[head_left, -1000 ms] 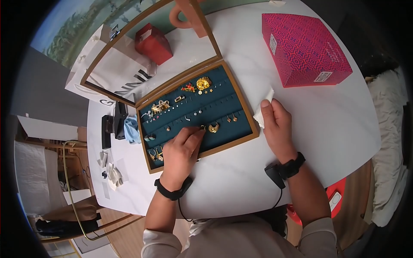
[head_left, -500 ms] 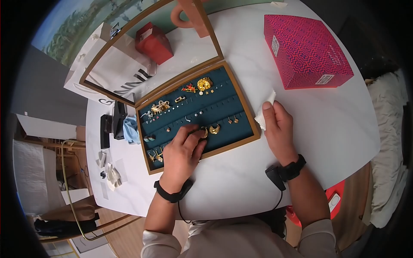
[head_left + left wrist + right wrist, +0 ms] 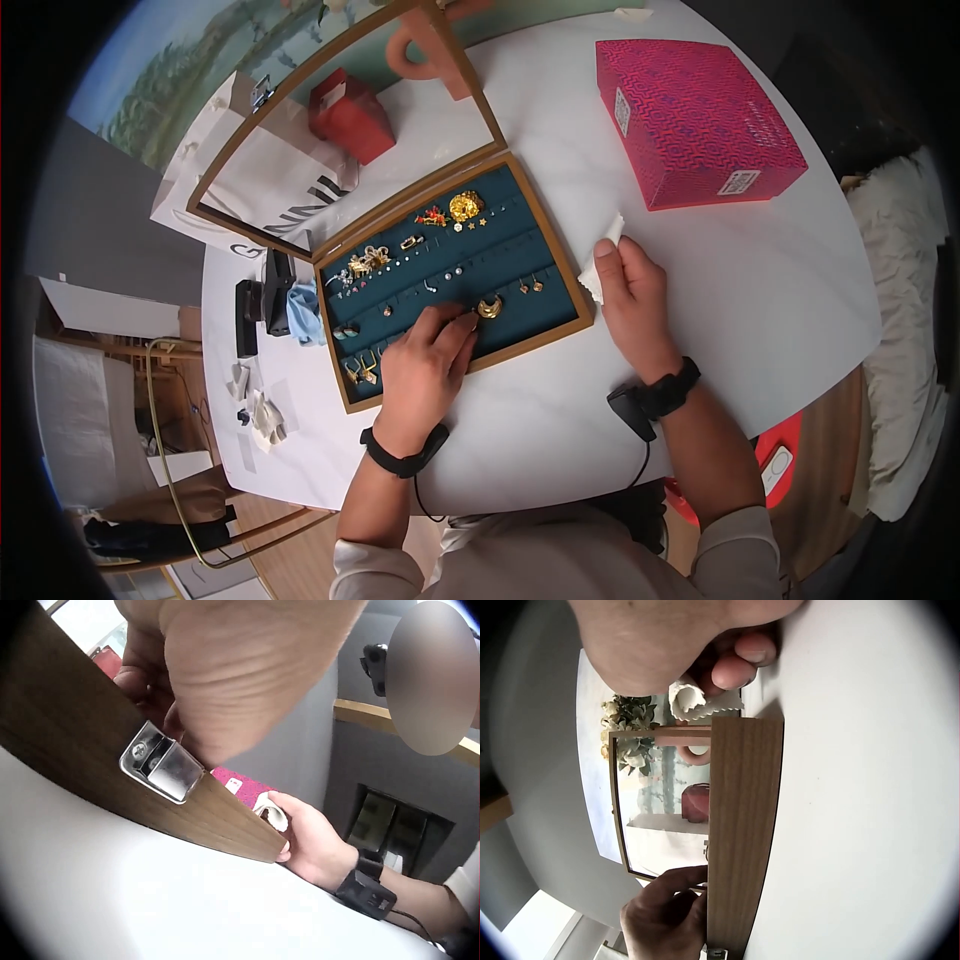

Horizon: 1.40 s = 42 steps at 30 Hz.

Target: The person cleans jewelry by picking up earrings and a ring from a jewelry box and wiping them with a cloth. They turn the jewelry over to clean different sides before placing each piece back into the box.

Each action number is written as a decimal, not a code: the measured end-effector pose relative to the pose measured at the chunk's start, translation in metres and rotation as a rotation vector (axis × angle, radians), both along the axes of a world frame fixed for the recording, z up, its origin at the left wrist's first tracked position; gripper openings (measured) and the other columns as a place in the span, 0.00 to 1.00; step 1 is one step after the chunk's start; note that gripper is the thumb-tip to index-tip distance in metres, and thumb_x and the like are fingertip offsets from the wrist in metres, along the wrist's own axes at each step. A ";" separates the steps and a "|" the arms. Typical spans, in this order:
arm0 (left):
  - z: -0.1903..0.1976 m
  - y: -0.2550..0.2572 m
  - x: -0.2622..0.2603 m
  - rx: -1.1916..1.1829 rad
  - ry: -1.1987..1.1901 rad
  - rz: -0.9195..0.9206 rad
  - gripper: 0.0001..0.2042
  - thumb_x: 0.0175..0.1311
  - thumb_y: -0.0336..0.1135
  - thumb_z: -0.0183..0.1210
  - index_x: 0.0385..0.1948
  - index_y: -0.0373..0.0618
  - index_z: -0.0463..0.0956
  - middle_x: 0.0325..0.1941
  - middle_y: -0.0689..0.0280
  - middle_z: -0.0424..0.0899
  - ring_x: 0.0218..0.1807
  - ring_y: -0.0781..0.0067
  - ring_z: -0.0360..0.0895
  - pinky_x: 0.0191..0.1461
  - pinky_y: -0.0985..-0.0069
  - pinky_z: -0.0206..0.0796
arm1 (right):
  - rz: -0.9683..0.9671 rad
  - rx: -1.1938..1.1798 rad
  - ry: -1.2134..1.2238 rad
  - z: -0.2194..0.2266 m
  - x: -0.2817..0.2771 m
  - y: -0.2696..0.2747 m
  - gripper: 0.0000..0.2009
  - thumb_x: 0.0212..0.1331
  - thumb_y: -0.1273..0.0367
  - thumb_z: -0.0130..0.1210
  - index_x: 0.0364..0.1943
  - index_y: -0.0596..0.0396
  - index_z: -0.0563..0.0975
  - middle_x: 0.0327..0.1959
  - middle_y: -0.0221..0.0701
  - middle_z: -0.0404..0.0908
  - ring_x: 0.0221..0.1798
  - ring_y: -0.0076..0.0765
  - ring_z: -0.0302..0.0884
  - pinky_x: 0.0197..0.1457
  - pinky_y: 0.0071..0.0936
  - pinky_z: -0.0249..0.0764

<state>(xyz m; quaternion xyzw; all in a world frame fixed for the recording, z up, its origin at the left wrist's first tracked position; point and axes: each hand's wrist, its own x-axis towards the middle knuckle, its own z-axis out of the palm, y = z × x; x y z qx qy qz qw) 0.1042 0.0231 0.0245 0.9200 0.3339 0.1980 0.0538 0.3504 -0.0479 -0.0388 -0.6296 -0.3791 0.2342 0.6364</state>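
Note:
A wooden jewellery display case (image 3: 545, 337) lies with its glass lid (image 3: 345, 140) raised, its dark teal lining holding rows of earrings. My left hand (image 3: 425, 365) reaches over the front edge and pinches a small gold earring (image 3: 474, 319), mostly hidden by the fingertips. Just right of those fingers sits a chunky gold hoop earring (image 3: 489, 307). A pair of drop earrings (image 3: 531, 287) hangs farther right. Beside the case's right edge, my right hand (image 3: 637, 300) grips a folded white cloth (image 3: 592, 284); its rolled end and zigzag edge show in the right wrist view.
A pink patterned box (image 3: 700, 120) stands at the back right. Behind the lid are a white paper bag (image 3: 225, 120) and a red box (image 3: 352, 115). Left of the case lie a blue cloth (image 3: 305, 312), black boxes (image 3: 276, 292) and a crumpled pale cloth (image 3: 267, 420).
The gold earring at my left fingertips, plainly visible half a second ago, is now mostly covered by them. My right hand keeps its hold on the cloth. The head view has shifted slightly.

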 end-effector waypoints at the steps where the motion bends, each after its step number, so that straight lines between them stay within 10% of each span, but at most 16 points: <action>1: 0.000 -0.001 0.000 0.003 0.001 0.005 0.09 0.58 0.28 0.71 0.40 0.50 0.85 0.46 0.69 0.85 0.36 0.62 0.86 0.36 0.68 0.79 | 0.002 0.001 -0.007 0.000 0.000 0.000 0.17 0.78 0.63 0.53 0.29 0.59 0.70 0.17 0.25 0.66 0.22 0.20 0.58 0.26 0.28 0.61; 8: 0.018 -0.012 0.019 -0.028 -0.033 0.038 0.11 0.56 0.29 0.72 0.42 0.49 0.85 0.46 0.66 0.85 0.38 0.58 0.86 0.39 0.66 0.79 | -0.036 -0.015 -0.054 0.005 -0.001 0.000 0.19 0.77 0.63 0.53 0.27 0.60 0.70 0.15 0.31 0.66 0.20 0.25 0.58 0.26 0.31 0.62; 18: 0.016 0.003 0.046 -0.006 0.014 0.002 0.03 0.61 0.28 0.66 0.34 0.45 0.84 0.38 0.58 0.83 0.36 0.50 0.84 0.38 0.62 0.76 | -0.089 -0.059 -0.153 0.019 0.004 -0.008 0.17 0.75 0.61 0.52 0.31 0.61 0.76 0.24 0.50 0.80 0.29 0.64 0.79 0.31 0.51 0.72; 27: 0.002 -0.013 0.005 -0.650 -0.762 0.045 0.04 0.69 0.26 0.66 0.39 0.36 0.84 0.37 0.67 0.81 0.36 0.80 0.80 0.42 0.81 0.71 | -0.153 0.048 -0.148 0.003 0.001 -0.007 0.16 0.74 0.63 0.54 0.30 0.61 0.73 0.24 0.50 0.78 0.26 0.61 0.74 0.31 0.47 0.71; 32: 0.009 -0.030 -0.012 -0.978 -1.003 0.042 0.06 0.75 0.36 0.63 0.40 0.45 0.83 0.25 0.77 0.76 0.19 0.90 0.60 0.20 0.84 0.47 | -0.107 0.093 0.356 0.012 -0.002 -0.018 0.17 0.79 0.60 0.50 0.28 0.50 0.71 0.21 0.17 0.66 0.22 0.13 0.62 0.21 0.19 0.62; 38: 0.002 -0.030 -0.017 -1.158 -1.081 -0.057 0.08 0.76 0.37 0.61 0.39 0.43 0.82 0.29 0.72 0.83 0.21 0.88 0.66 0.21 0.85 0.53 | 0.052 0.089 0.249 0.059 -0.067 -0.042 0.17 0.80 0.59 0.49 0.34 0.56 0.76 0.21 0.21 0.72 0.20 0.14 0.66 0.22 0.17 0.64; 42: 0.003 -0.033 -0.023 -1.130 -1.075 -0.131 0.08 0.75 0.36 0.63 0.40 0.40 0.81 0.30 0.73 0.84 0.22 0.89 0.68 0.24 0.86 0.57 | 0.147 0.135 -0.177 0.043 -0.112 -0.021 0.16 0.78 0.63 0.50 0.33 0.59 0.76 0.22 0.38 0.78 0.23 0.40 0.78 0.28 0.38 0.70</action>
